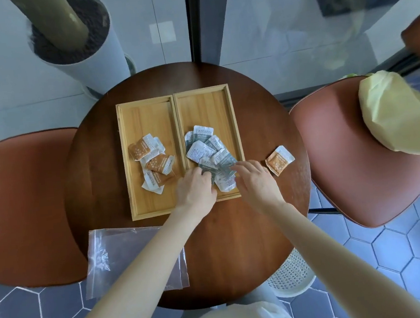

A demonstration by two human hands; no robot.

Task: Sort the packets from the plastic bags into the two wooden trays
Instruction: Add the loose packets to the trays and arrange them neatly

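Our left hand and right hand rest palm-down on the near end of the grey-green packets heaped in the right wooden tray. The fingers are loosely spread over the pile; whether either has actually pinched a packet we cannot tell, since the fingertips hide the contact.

The orange packets lie in the left wooden tray, and one stray orange packet sits on the round wooden table just right of the trays. These sachets look light, thin and slick — we judge they will slide and fan apart, so a pinch at a crimped edge suits them best.

An emptied clear plastic bag lies flat by our left forearm. Padded chairs flank the table — one holds a yellow bag — over hexagon-tiled floor.
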